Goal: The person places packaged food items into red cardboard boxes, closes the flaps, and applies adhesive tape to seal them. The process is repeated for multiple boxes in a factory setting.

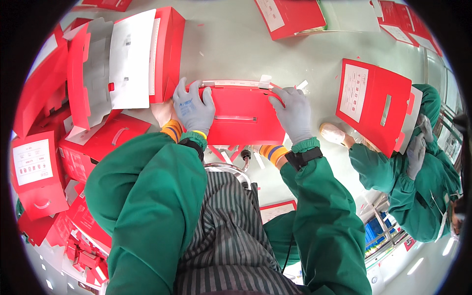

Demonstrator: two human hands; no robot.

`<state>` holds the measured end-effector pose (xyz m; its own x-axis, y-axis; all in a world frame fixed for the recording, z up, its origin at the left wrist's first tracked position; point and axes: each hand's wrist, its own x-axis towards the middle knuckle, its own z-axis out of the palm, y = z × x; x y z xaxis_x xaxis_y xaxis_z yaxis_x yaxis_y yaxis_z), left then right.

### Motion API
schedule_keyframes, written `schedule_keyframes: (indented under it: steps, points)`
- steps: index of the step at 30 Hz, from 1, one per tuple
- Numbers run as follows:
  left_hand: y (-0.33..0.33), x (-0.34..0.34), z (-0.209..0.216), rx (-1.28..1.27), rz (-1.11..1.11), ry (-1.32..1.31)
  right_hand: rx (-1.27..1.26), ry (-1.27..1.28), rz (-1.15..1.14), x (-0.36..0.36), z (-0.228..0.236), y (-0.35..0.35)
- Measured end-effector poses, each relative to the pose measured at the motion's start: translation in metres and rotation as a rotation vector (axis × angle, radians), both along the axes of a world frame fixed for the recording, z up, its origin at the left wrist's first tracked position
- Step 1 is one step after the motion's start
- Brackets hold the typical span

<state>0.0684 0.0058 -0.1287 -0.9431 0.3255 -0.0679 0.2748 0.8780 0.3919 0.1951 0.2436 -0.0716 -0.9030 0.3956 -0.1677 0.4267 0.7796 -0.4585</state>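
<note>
Nearest, a grey-and-black striped cloth apron (216,221) fills the lower middle, and a curved chrome metal tube (228,166) shows at its far end. Directly beyond lies the worked piece, a red rectangular cardboard box (246,105) with a slim clear strap handle (236,118) across its upper face, placed between the wearer's ankles; what supports it from below cannot be told. The left hand (193,107), in a grey knit glove, lies at the box's far left corner with fingers apart; the right hand (295,114), gloved alike, lies at the far right corner, thumb toward the box and fingers bent close together, though whether they pinch the cardboard cannot be told. Between the hands, a white paper-faced strip (228,83) runs along the far edge and a small white tab (265,80) rises near its right end. The step in hand appears to be seating this far edge; the next move probably calls for even pressure at both corners, with the tab kept clear of the seam. To the left, a red open carton with a broad white panel (130,59) stands close beside the left hand and limits sideways travel. To the right, pale floor (319,69) separates the right hand from a red labelled carton (373,103) before a co-worker in green. Beyond the box's far edge, the floor offers the widest room, reaching toward a red carton (290,17) at the upper margin.
</note>
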Motion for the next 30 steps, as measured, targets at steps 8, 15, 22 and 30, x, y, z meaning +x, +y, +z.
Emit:
schedule_keyframes:
  steps: [8,15,22,30]
  points:
    - [0.001,-0.001,0.001,-0.011,0.000,-0.009,-0.241,-0.044,-0.158,-0.007,-0.007,0.008]
    - [-0.002,0.002,-0.001,0.001,-0.003,-0.002,-0.258,0.053,-0.203,-0.008,-0.017,0.011]
    - [-0.002,-0.009,-0.002,0.081,-0.111,0.008,-0.387,-0.100,-0.313,0.014,-0.024,-0.002]
    - [0.007,-0.035,-0.001,0.154,-0.368,-0.069,-0.303,-0.052,-0.398,0.057,-0.024,-0.040]
